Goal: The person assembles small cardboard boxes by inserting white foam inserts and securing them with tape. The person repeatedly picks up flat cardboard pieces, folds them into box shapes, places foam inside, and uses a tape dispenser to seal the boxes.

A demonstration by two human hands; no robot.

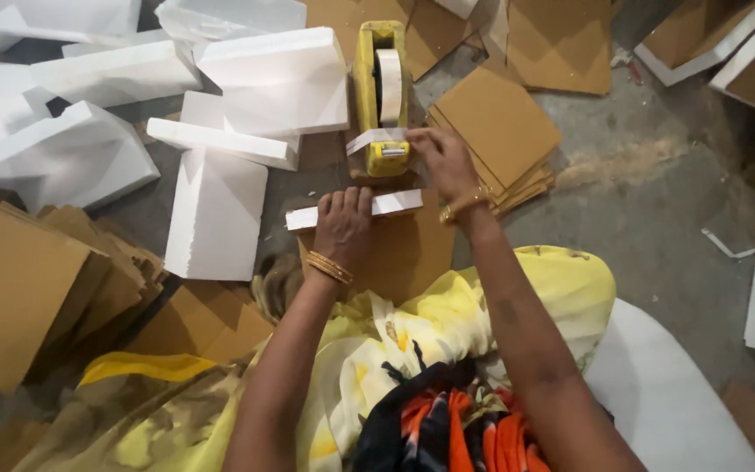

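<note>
My left hand (342, 223) presses down on a brown cardboard sheet (408, 253) with a narrow white foam strip (356, 211) along its far edge. My right hand (443, 162) reaches to the yellow tape dispenser (380, 96) just beyond and pinches the pale strip of tape (376, 138) at its front cutter. A roll of tape (389, 83) sits in the dispenser. Both wrists wear gold bangles.
White foam blocks (246, 87) lie piled at the left and back. A stack of square cardboard sheets (500, 131) sits right of the dispenser, and another cardboard pile (37, 280) at the left. Yellow patterned cloth (447, 323) covers my lap. The floor is grey concrete.
</note>
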